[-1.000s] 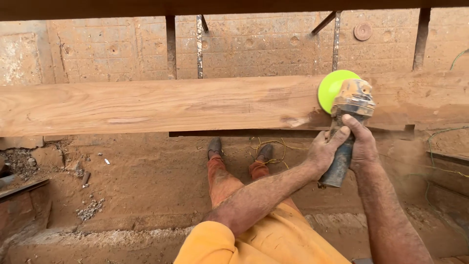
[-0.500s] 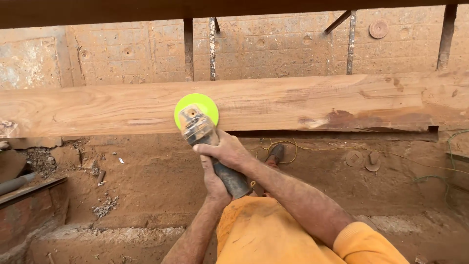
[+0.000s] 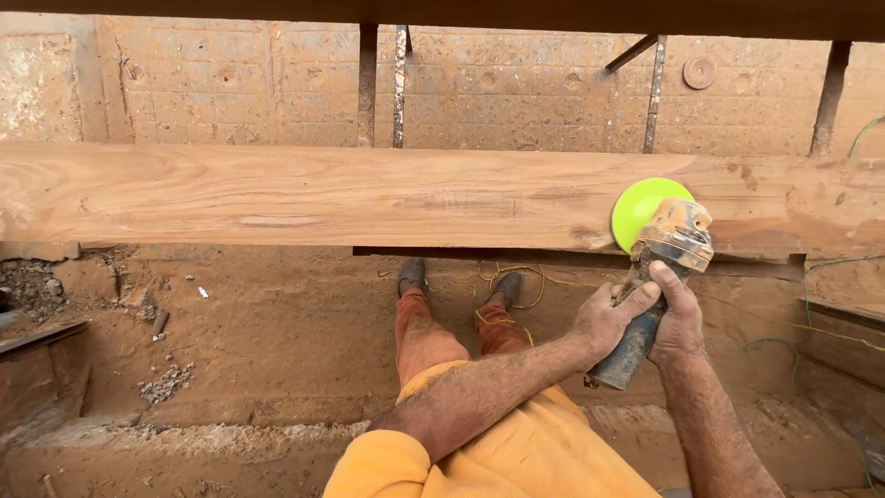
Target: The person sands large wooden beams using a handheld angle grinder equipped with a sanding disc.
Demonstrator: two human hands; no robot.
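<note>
Both hands, left hand [image 3: 604, 323] and right hand [image 3: 678, 314], grip the angle grinder [image 3: 656, 277], its long axis pointing up-right, green disc [image 3: 645, 207] against the plank [image 3: 323, 195].

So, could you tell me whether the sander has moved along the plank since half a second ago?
Yes. The sander has swept right along the plank, from near its middle towards its dark right end.

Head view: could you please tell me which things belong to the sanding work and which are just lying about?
In use: grinder with green disc, held by left hand and right hand; wooden plank.
Lying about: yellow cord, gravel pile, round metal disc.
</note>
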